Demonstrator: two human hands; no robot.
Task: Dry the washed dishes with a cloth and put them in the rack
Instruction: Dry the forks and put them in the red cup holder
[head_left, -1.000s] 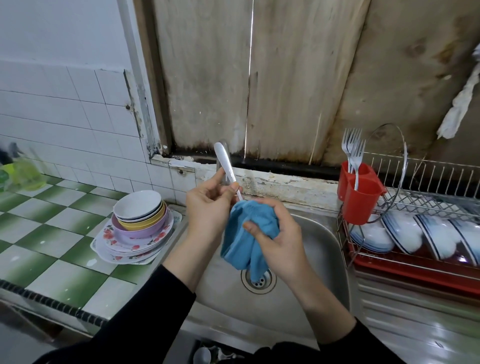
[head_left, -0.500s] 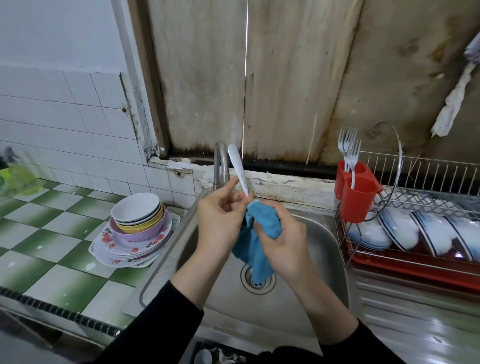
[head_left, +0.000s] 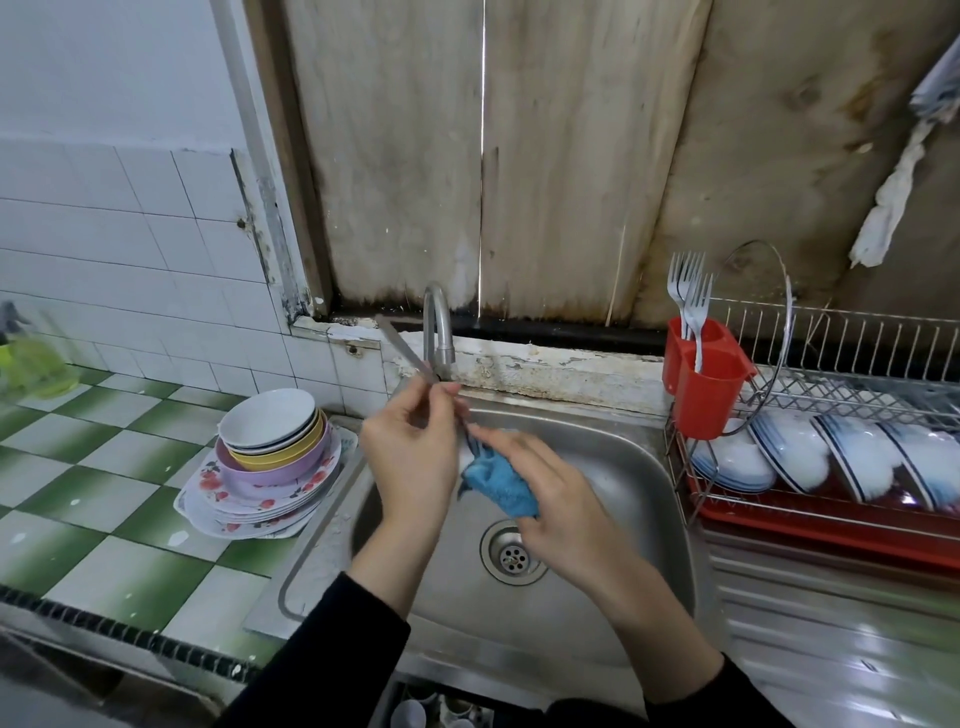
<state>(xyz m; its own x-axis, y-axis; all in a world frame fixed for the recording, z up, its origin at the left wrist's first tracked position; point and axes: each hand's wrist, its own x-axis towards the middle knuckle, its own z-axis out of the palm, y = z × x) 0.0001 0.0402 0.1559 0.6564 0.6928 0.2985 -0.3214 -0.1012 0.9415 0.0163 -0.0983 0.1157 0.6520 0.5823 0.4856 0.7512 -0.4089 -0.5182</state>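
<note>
The stainless steel sink (head_left: 623, 525) fills the middle. Right of it stands the wire dish rack (head_left: 857, 338), holding white blue-rimmed bowls (head_left: 789, 457) on edge, with a red plastic cutlery holder (head_left: 701, 387) of forks (head_left: 688, 291) at the end nearest the sink. Left of the sink, a stack of plates and bowls (head_left: 270, 457) sits on the green-checked tiled counter (head_left: 104, 519). Over the sink, the left hand (head_left: 415, 457) pinches a slim metal utensil (head_left: 402, 345), motion-blurred, tilted up beside the tap (head_left: 436, 327). The right hand (head_left: 566, 514) grips a bunched blue cloth (head_left: 501, 486) around the utensil's lower end.
</note>
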